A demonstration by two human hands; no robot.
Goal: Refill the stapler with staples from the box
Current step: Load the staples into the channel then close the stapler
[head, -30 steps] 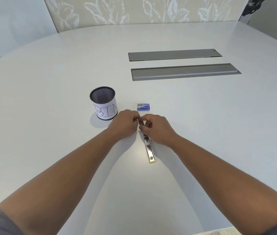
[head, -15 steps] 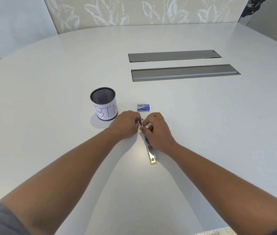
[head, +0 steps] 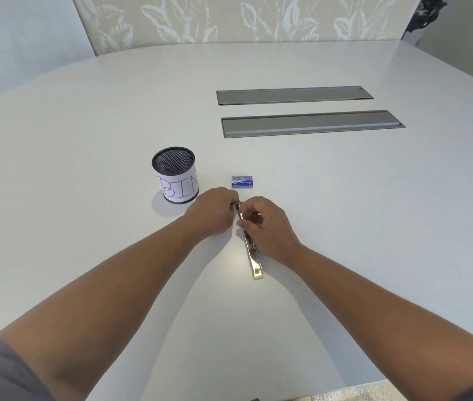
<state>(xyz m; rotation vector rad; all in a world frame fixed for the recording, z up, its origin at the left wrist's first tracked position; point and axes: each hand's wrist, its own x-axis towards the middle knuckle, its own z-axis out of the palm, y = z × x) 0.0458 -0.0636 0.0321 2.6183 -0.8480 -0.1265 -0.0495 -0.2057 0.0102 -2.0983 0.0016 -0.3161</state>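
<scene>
Both hands pinched the far end of the open stapler, the left hand and right hand close together. The box sat just beyond. Tiny staples could slip and scatter.

On the white table one stapler is seen, opened out flat at 6 o'clock of one blue staple box. One mesh cup marked "BIN" is counted at 9 o'clock of that box. Two grey cover plates are set in at 1 o'clock. Two hands are counted, left hand and right hand; staples between them are possibly present, uncountable.
</scene>
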